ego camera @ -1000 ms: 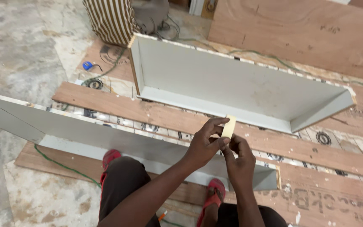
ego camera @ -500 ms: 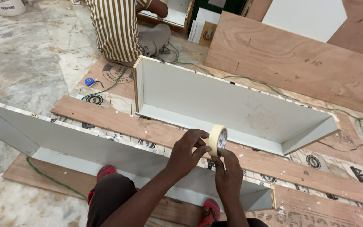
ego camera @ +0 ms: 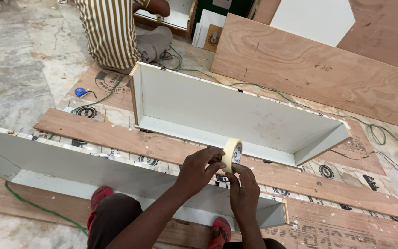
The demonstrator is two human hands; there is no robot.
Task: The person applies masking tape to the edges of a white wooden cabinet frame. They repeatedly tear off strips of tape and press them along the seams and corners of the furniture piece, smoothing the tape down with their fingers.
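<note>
The roll of cream masking tape is standing on edge, its flat faces turned left and right, its open core facing sideways toward the right, and it is hanging in the air just above the long plywood strip that is lying between the two white shelf boxes. Both hands are meeting on it. The left hand is coming in from the left, fingertips pressed against the near rim and pinching at the tape's outer wrap. The right hand is sitting below and slightly right, fingers curled up under the roll, steadying it from beneath; whether it is also gripping a loose end, I cannot tell. So the roll is lying above and ahead of both sets of fingers, the left nearer its edge. Beyond it the farther white box is lying open toward us, the nearer one running under the forearms. Farther back, another person in a striped shirt is sitting on the floor.
</note>
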